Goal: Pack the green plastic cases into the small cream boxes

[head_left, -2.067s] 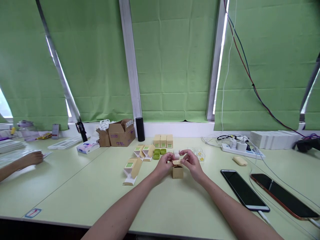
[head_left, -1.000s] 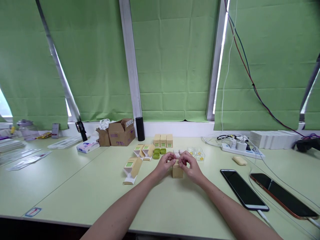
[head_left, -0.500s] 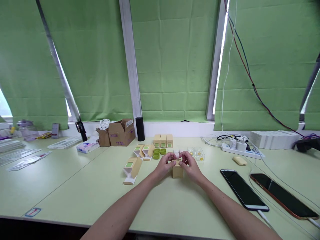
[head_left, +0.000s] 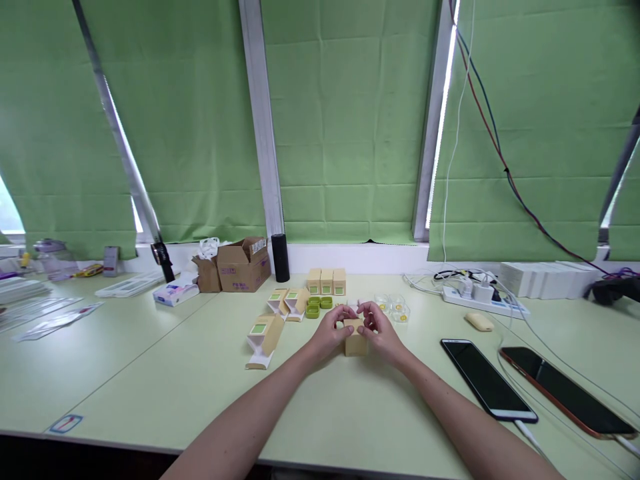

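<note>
Head camera view, and nearest to us on the right of the pale green surface (head_left: 345, 420) lie two phones: a black-screened phone with white ends (head_left: 487, 377) and a black-screened phone in an orange-brown case (head_left: 570, 390), both on cables, well apart from the action.

Now to the centre! One small tan cardboard box (head_left: 355, 345) stands upright on the surface, right between the left hand (head_left: 330, 332) and the right hand (head_left: 382, 333). Both are half-closed around its upper part, thumbs at the top front edge, fingers curled over and behind; each has light hold of the box, though how hard they press I can't tell. Gripping from both sides probably steadies it and leaves the top within reach of both thumbs. So the box sits just inside each hand, its lower front uncovered.

Off to the left, three open tan cartons with white linings (head_left: 271, 333) lie on their sides, flaps out. Beyond the left hand, a cluster of square green containers (head_left: 313, 311); beyond the right, clear plastic cups with yellow spots (head_left: 399, 308), both groups seemingly kept within easy reach. Farther back, three closed tan boxes (head_left: 327, 283) stand side by side in a tidy row, perhaps to keep them out of the way.
</note>
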Tool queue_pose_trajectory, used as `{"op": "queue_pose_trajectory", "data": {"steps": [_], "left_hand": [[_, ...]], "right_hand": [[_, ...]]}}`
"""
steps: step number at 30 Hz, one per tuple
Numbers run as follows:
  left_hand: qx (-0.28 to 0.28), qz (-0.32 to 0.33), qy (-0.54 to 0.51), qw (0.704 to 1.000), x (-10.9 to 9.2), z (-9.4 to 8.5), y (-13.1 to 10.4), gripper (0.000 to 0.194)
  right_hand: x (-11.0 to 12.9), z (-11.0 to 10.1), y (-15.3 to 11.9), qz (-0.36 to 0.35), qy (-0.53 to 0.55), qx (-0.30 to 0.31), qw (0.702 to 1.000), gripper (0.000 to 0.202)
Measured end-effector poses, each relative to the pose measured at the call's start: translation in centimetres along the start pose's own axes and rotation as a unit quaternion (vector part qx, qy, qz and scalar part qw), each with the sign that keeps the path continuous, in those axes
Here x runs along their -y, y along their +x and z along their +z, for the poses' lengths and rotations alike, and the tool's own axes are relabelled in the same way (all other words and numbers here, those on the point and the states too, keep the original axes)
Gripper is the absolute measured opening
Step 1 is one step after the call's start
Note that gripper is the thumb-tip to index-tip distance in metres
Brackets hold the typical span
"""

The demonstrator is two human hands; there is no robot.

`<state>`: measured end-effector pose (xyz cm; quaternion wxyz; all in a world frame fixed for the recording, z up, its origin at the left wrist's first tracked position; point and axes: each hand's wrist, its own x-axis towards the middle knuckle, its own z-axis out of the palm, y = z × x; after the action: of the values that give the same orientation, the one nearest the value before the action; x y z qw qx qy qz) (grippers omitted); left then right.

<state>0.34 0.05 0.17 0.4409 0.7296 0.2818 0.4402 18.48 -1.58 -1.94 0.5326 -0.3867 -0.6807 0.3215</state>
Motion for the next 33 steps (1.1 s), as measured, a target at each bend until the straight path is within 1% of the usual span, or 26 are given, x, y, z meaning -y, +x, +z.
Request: {"op": "queue_pose_trajectory", "data": {"steps": [2,5,8,10,12,14,16,18,19,21,23,26,29,33], "left_hand": [[0.003,0.0,-0.013,1.0,0.4,-0.2,0.1,0.031],[0.01,0.003,-0.031,0.999,1.0,-0.4,0.2,0.035],[0.016,0.005,-0.032,0.999,1.1,-0.5,0.3,0.036],[0.019,0.004,-0.034,0.999,1.0,-0.5,0.2,0.035],[0.013,-0.001,-0.034,0.999,0.9,-0.4,0.2,0.034],[-0.013,-0.014,-0.029,0.999,0.8,-0.3,0.3,0.031],[-0.051,-0.036,-0.019,0.998,0.9,-0.4,0.4,0.029],[-0.08,-0.055,-0.009,0.995,1.0,-0.5,0.6,0.029],[-0.088,-0.06,-0.005,0.994,1.1,-0.6,0.7,0.028],[-0.093,-0.063,0.007,0.994,1.0,-0.7,0.9,0.027],[-0.096,-0.064,0.019,0.993,0.9,-0.7,0.9,0.026],[-0.107,-0.066,0.033,0.991,0.8,-0.6,0.9,0.024],[-0.123,-0.063,0.048,0.989,0.9,-0.7,0.9,0.023],[-0.151,-0.065,0.087,0.983,1.2,-0.9,0.8,0.02]], "right_hand": [[0.1,-0.5,0.1,-0.001,0.011,0.03,0.999,0.036],[0.2,-1.2,0.2,-0.001,0.027,0.076,0.997,0.049],[0.2,-1.8,0.2,0.008,0.022,0.093,0.995,0.059],[0.0,-1.9,0.3,0.011,0.018,0.092,0.996,0.06],[-0.4,-1.9,0.5,0.013,0.013,0.078,0.997,0.058],[-0.7,-1.9,0.6,0.02,-0.007,0.045,0.999,0.053],[-0.9,-1.8,0.8,0.028,-0.039,0.004,0.999,0.047],[-0.7,-1.9,0.8,0.027,-0.058,-0.014,0.998,0.043],[-0.5,-1.9,0.8,0.022,-0.056,-0.009,0.998,0.043],[0.0,-1.9,0.6,0.01,-0.046,0.02,0.999,0.047],[0.4,-1.7,0.3,0.004,-0.056,0.048,0.997,0.058],[0.6,-1.3,-0.1,0.008,-0.105,0.067,0.992,0.071],[0.4,-1.2,-0.2,0.013,-0.129,0.062,0.99,0.07],[-0.1,-1.6,0.2,0.019,-0.141,0.022,0.99,0.065]]}}
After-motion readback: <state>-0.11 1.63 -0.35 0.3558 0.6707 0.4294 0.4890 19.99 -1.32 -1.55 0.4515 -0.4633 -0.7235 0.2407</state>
